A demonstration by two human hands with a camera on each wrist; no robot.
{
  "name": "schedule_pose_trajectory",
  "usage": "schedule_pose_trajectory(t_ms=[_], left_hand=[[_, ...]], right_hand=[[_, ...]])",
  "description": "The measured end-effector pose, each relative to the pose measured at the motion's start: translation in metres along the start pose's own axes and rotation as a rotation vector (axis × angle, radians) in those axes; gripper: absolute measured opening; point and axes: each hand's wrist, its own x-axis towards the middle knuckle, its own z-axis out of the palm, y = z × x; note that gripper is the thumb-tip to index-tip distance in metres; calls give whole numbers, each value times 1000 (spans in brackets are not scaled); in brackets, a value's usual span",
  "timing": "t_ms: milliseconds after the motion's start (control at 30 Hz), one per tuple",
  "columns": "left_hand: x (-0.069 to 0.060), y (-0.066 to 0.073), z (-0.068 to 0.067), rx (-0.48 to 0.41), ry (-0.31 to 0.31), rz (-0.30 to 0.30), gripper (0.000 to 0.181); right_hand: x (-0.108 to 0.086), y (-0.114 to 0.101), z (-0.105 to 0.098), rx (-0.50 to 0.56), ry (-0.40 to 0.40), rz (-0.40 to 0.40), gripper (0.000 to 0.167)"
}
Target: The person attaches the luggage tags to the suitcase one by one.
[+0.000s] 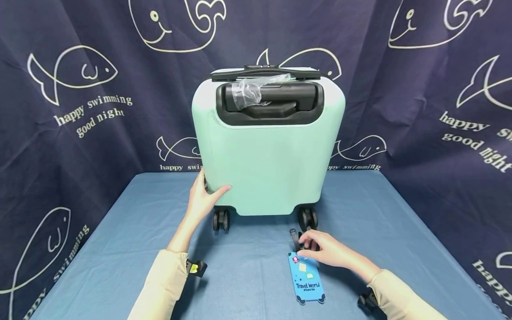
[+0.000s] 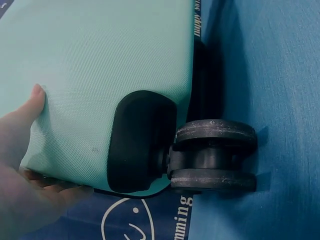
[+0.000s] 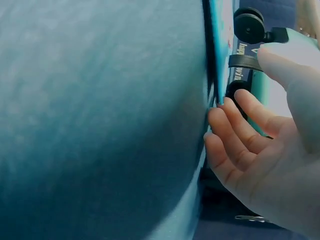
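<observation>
A mint-green suitcase [image 1: 270, 164] stands upright on its black wheels, its dark handle recess facing me. At its lower left side my left hand [image 1: 201, 199] grips the shell. The left wrist view shows the thumb [image 2: 36, 102] on the front face and the fingers curled around the side, partly hidden. In front of the right wheel lies a blue luggage tag [image 1: 306, 278] printed "Travel World", with a black buckled strap [image 1: 294, 238]. Over the tag's strap end is my right hand [image 1: 329, 250]. In the right wrist view, its loosely bent fingers lie beside the tag's edge, thumb apart.
Clear plastic wrap [image 1: 248, 92] clings to the suitcase's telescopic handle, beneath a black carry handle [image 1: 266, 73]. A blue cloth [image 1: 248, 275] covers the table. Behind and at both sides hangs a navy curtain [image 1: 80, 169] printed with fish and whales.
</observation>
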Motion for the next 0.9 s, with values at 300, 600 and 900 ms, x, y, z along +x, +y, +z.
schedule_pose_trajectory(t_ms=[300,600,900], left_hand=[[-4,1,-1,-63,2,1,91],[-9,0,-2,-68,14,8,91],[-11,-2,-2,-68,5,-10,91]], right_hand=[[1,7,1,23,-39,-31,22],[3,8,0,25,-65,-3,23],[4,8,3,25,-54,-2,20]])
